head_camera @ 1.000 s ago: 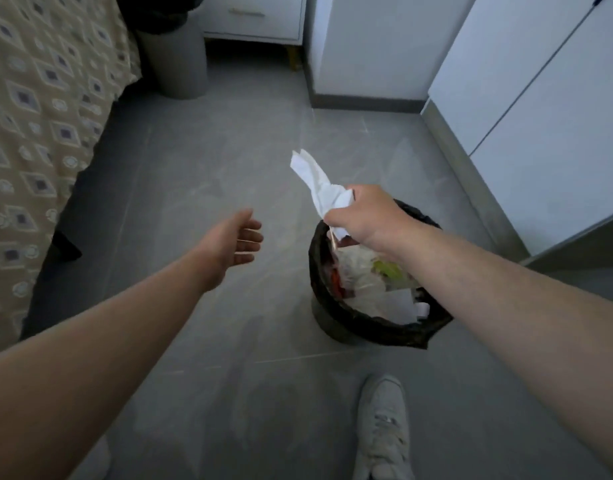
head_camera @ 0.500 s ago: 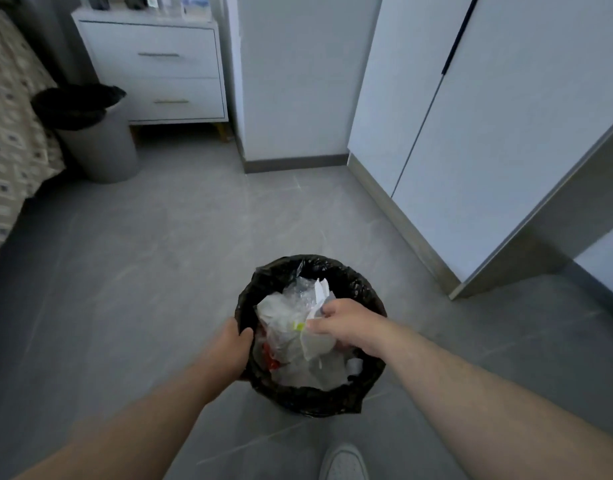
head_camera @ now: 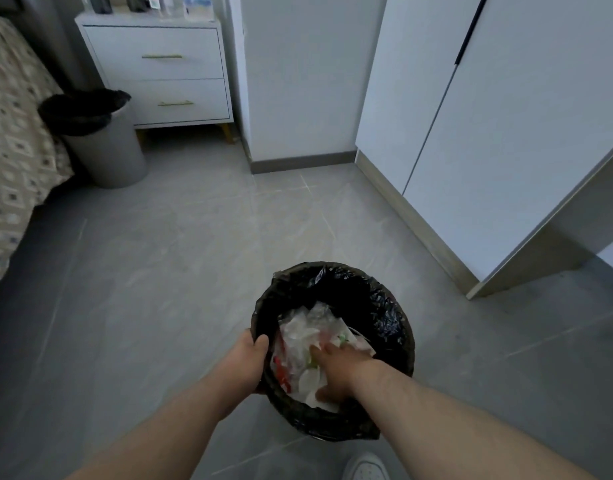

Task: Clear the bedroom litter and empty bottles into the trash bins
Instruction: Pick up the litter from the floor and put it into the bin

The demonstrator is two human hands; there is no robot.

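A small round trash bin [head_camera: 384, 306] lined with a black bag stands on the floor just in front of me. White paper and plastic litter [head_camera: 305, 330] with red and green scraps fills it. My left hand [head_camera: 248, 358] grips the bin's left rim. My right hand [head_camera: 332, 370] is inside the bin, fingers spread flat and pressing down on the litter. The tissue it carried a moment ago cannot be told apart from the rest of the pile.
A taller grey bin [head_camera: 104, 147] with a black liner stands at the back left, between the patterned bed [head_camera: 14, 161] and a white two-drawer nightstand [head_camera: 159, 71] with bottles on top. White wardrobe doors [head_camera: 506, 133] line the right. My white shoe [head_camera: 365, 467] is at the bottom edge.
My right hand carried the white tissue down into the bin, let it go and now presses on the pile. My left hand moved to the bin's rim and took hold.
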